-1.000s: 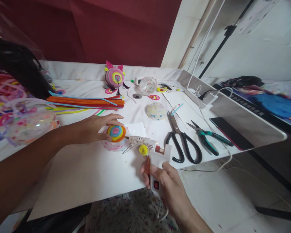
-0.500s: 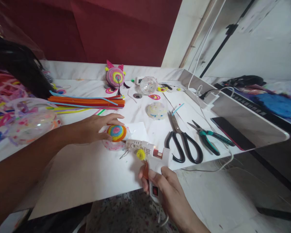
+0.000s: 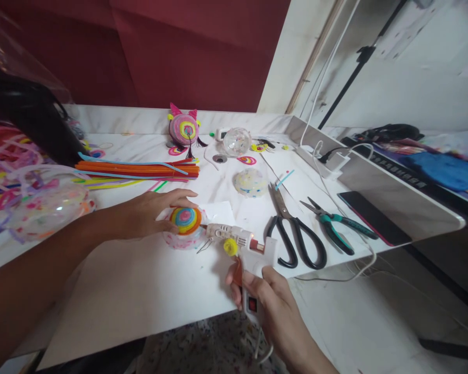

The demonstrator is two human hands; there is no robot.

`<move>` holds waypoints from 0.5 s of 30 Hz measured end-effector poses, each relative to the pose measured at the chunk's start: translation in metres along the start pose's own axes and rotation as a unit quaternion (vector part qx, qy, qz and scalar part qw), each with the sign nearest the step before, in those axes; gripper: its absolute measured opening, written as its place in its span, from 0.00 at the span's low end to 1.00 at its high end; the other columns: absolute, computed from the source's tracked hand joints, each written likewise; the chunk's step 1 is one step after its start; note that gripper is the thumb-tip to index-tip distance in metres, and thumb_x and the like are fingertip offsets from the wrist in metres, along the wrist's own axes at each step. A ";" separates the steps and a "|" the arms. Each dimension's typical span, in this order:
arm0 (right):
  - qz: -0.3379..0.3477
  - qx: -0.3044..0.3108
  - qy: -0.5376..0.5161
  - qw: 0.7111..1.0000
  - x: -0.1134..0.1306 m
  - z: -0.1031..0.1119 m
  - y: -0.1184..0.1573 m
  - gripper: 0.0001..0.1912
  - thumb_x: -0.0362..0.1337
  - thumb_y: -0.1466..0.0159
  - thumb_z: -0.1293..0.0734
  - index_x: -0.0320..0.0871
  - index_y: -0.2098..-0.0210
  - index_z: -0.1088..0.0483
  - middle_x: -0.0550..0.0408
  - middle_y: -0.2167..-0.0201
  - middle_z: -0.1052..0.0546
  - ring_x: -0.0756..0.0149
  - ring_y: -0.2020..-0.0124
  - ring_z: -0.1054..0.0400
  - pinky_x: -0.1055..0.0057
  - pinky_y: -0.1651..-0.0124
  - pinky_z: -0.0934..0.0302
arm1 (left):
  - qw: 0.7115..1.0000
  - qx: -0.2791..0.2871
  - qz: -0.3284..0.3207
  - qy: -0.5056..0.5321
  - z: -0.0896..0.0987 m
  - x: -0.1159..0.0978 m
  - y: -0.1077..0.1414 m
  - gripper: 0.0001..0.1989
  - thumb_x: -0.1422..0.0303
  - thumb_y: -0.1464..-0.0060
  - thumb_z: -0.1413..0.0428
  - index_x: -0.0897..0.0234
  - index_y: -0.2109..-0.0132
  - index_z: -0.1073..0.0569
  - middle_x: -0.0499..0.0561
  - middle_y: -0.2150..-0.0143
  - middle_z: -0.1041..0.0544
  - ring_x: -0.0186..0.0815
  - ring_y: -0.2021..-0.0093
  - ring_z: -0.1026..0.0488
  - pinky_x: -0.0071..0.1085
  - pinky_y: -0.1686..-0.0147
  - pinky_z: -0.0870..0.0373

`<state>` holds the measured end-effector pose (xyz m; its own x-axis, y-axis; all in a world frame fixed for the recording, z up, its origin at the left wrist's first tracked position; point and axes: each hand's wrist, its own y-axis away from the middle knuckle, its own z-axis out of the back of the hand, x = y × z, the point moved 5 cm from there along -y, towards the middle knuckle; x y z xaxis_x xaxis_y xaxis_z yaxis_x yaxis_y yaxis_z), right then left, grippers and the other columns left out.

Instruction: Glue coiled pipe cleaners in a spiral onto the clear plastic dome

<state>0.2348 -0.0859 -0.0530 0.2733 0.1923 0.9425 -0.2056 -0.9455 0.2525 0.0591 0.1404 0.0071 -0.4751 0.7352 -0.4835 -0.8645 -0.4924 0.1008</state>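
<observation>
One rainbow-coiled ball on the white sheet over the worktop; one scissors and one pliers to the right, one pipe-cleaner bundle behind left. My left grip is curled round the ball, my right grip clamped on one glue gun, nozzle at the ball's edge.

The person's right hand grips the glue gun by its handle, right forearm slanting away on the near side. The left hand sits left of the glue gun's nozzle, palm down, thumb and fingers parted.
</observation>
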 end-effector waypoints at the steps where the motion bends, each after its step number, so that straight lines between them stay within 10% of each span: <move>1: 0.001 -0.003 -0.001 1.000 0.001 0.000 -0.001 0.21 0.54 0.32 0.31 0.40 0.66 0.21 0.56 0.75 0.27 0.67 0.72 0.38 0.69 0.66 0.46 | 1.000 -0.001 0.001 0.002 0.000 0.000 0.000 0.43 0.34 0.39 0.46 0.53 0.27 0.38 0.56 0.33 0.20 0.53 0.35 0.23 0.45 0.36 0.29; 15: 0.000 -0.044 -0.035 0.998 0.008 -0.003 -0.009 0.18 0.51 0.36 0.29 0.41 0.68 0.21 0.57 0.77 0.27 0.66 0.72 0.37 0.69 0.66 0.46 | 1.000 -0.007 0.016 -0.006 -0.002 0.005 0.001 0.47 0.30 0.42 0.47 0.52 0.26 0.38 0.55 0.34 0.20 0.56 0.34 0.24 0.49 0.34 0.32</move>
<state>0.2359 -0.0746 -0.0469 0.3379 0.1708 0.9256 -0.2870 -0.9179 0.2742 0.0562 0.1425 0.0031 -0.5050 0.7240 -0.4700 -0.8461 -0.5228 0.1038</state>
